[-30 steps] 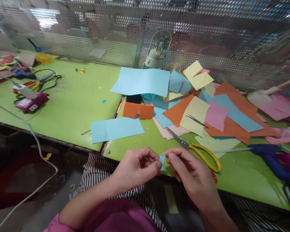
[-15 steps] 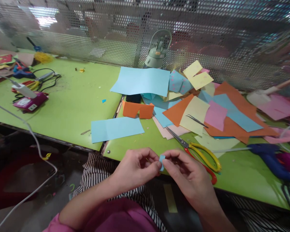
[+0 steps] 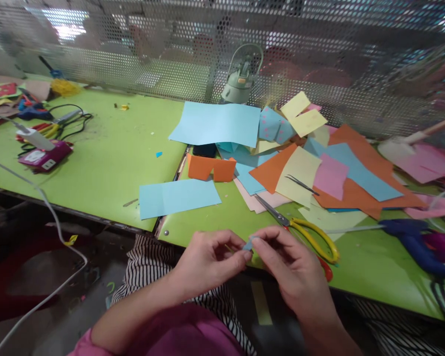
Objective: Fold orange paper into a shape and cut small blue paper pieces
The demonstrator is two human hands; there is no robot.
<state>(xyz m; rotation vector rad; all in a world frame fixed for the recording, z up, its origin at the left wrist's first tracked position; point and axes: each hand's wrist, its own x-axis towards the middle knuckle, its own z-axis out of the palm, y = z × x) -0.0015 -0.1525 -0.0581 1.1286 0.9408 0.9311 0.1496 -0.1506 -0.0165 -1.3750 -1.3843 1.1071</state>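
Between my fingertips, at the table's front edge, is a small light-blue paper piece (image 3: 248, 244). My left hand (image 3: 211, 257) pinches its lower left end between thumb and forefinger. From the other side my right hand (image 3: 289, 262) grips its upper end the same way; the fingers cover much of it. Scissors (image 3: 311, 236) with yellow and red handles lie partly behind my right hand. A flat light-blue sheet (image 3: 180, 199) and a folded orange paper (image 3: 222, 169) are beyond my left hand.
Coloured paper sheets (image 3: 330, 178) pile up at the right, with tweezers (image 3: 301, 184) on top. A blue glue gun (image 3: 411, 247) lies far right. A purple power block (image 3: 46, 155) with cables is at the left. Behind stands a bottle (image 3: 238, 86) by a perforated metal screen (image 3: 152, 59).
The small blue piece has tilted to the right and less of it shows. My right fingertips have risen slightly, while my left hand has shifted a little toward them.
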